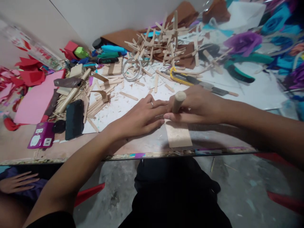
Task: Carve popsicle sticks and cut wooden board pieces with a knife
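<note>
My right hand (197, 104) is wrapped round a pale round wooden rod (178, 100), which stands nearly upright with its top end showing. Under and in front of that hand, a light wooden piece (179, 134) lies flat near the table's front edge. My left hand (144, 115) rests palm down just left of it, fingers stretched toward the right hand and nearly touching it. A ring is on one finger. What lies beneath the left fingertips is hidden.
Craft sticks (156, 47) are heaped at the back. A tape roll (131, 69), cutter (187, 78), pliers (239, 71), phone (74, 119) and purple socket block (41, 135) lie around. Another person's hand (19, 182) shows at lower left.
</note>
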